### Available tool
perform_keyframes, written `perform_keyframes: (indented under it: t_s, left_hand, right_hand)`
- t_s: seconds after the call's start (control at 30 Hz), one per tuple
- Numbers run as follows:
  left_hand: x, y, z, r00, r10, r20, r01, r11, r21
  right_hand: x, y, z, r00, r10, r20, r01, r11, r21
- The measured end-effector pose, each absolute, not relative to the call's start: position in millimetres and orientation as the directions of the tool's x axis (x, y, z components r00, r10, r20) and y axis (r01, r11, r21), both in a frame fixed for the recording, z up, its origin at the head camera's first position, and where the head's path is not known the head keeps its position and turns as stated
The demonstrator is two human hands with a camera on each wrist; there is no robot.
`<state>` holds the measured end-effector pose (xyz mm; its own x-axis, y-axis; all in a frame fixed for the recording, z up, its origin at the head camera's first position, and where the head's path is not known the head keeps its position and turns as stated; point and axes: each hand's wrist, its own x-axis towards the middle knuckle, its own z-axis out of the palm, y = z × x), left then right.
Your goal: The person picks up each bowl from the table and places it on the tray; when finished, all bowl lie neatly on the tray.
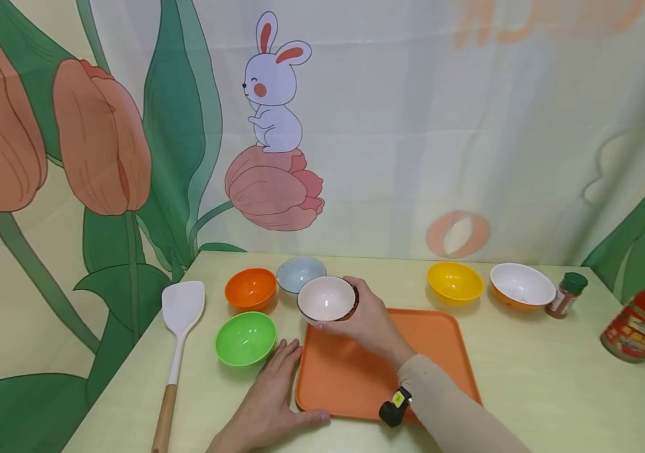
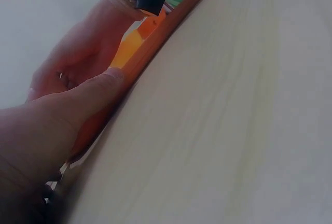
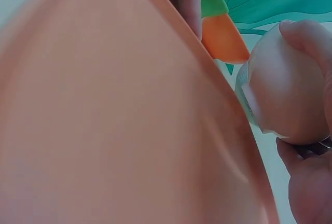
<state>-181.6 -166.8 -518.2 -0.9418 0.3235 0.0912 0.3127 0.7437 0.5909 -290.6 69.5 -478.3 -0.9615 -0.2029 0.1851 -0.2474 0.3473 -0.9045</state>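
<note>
The right hand [image 1: 370, 321] grips a white-lined bowl [image 1: 326, 298] with a dark rim, over the back left corner of the orange tray [image 1: 350, 377]. In the right wrist view the right hand [image 3: 311, 182] has thumb and fingers on opposite sides of that bowl [image 3: 290, 89]. The left hand [image 1: 271, 399] lies at the tray's left edge, fingers extended, thumb at the front left corner. In the left wrist view the left thumb touches the rim of the tray [image 2: 150, 42], and the left hand [image 2: 46, 130] is partly cut off.
Left of the tray stand a green bowl [image 1: 245, 340], an orange bowl [image 1: 250, 289] and a pale blue bowl [image 1: 301, 274]. A white spatula [image 1: 183, 308] lies far left. At the right are a yellow bowl [image 1: 455, 283], a white-and-orange bowl [image 1: 521, 285], a green-capped jar [image 1: 566, 296] and a red bottle [image 1: 642, 324].
</note>
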Motion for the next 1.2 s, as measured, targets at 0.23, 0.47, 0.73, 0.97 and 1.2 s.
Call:
perform_keyframes:
  t_s: [0.23, 0.47, 0.73, 0.97, 1.2]
  left_hand:
    - [-181.8, -166.0, -518.2, -0.947, 0.313, 0.066, 0.290, 0.755, 0.588]
    - [-183.6, -164.8, -516.8, -0.950, 0.310, 0.044, 0.275, 0.759, 0.590]
    - [-183.9, -163.3, -514.4, -0.956, 0.293, -0.021, 0.222, 0.766, 0.603]
    - [-183.1, -163.4, -514.1, -0.955, 0.296, -0.021, 0.222, 0.759, 0.612]
    - [-183.9, -164.4, -514.8, -0.953, 0.302, 0.003, 0.240, 0.754, 0.612]
  right_hand:
    - [-293.5, 65.7, -483.9, -0.965, -0.198, 0.173, -0.237, 0.370, -0.899]
    - [-295.9, 66.1, -488.9, -0.961, -0.211, 0.180, -0.251, 0.386, -0.888]
    - [-298.2, 65.5, -495.7, -0.958, -0.222, 0.180, -0.257, 0.395, -0.882]
    - [-301.1, 68.4, -499.3, -0.957, -0.231, 0.177, -0.259, 0.397, -0.880]
    - [-301.8, 69.8, -493.8, -0.952, -0.273, 0.135, -0.244, 0.418, -0.875]
